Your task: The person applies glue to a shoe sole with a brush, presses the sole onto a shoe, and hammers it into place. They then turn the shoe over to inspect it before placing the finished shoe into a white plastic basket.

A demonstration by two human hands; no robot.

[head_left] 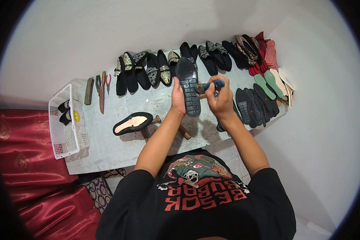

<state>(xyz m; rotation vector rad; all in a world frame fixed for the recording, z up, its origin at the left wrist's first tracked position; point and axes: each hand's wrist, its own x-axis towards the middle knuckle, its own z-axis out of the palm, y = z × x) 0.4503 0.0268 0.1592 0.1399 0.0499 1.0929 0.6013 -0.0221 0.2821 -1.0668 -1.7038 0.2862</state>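
My left hand [178, 98] is closed on a black shoe sole [187, 76], held up above the table with its treaded face towards me. My right hand [221, 100] grips a short blue-handled brush [214, 85], whose brownish tip meets the sole's right edge. Below my left forearm, a black shoe [133, 123] with a pale inside lies on the table. Beside that shoe is a hammer [184, 131], partly hidden by my forearm. Several black soles [248, 106] are lined up to the right of my right hand.
Several finished-looking slip-on shoes [153, 70] stand along the wall. Green and cream insoles [274, 82] lie at the right end. A white basket [82, 140] holds small black shoes on the left, near pliers [108, 83] and a knife [102, 96]. Red cloth [36, 152] hangs at far left.
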